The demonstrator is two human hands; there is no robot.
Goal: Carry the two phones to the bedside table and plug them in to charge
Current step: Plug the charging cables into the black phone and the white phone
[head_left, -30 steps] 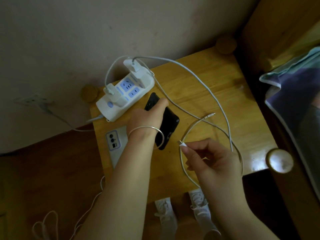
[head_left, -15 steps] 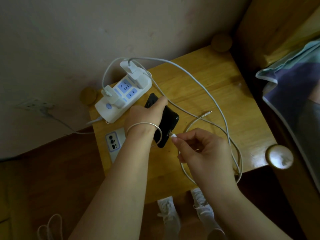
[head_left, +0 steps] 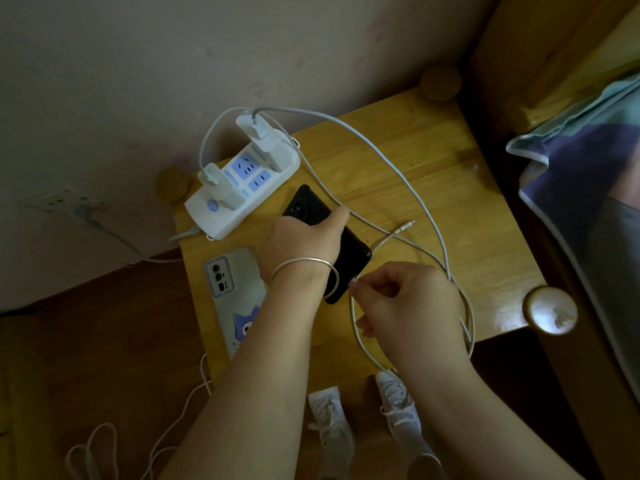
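A black phone (head_left: 351,252) lies diagonally on the wooden bedside table (head_left: 433,188). My left hand (head_left: 301,240) grips it from above, thumb along its right edge. My right hand (head_left: 405,299) pinches the plug end of a white charging cable (head_left: 353,317) right at the phone's near end. A second phone (head_left: 237,296) in a grey case with a blue cat sticker lies flat at the table's left edge, with no cable in it. A second cable's free plug (head_left: 405,228) rests on the table. Both cables run to adapters in a white power strip (head_left: 242,188).
The power strip sits at the table's back left against the wall. A bed with bluish bedding (head_left: 581,188) stands to the right. A round knob (head_left: 550,310) tops the table's near right corner. Loose white cord (head_left: 100,448) lies on the floor; my white shoes (head_left: 363,414) are below.
My right hand has carried the cable plug leftward to the near end of the black phone. My left hand stays on the phone.
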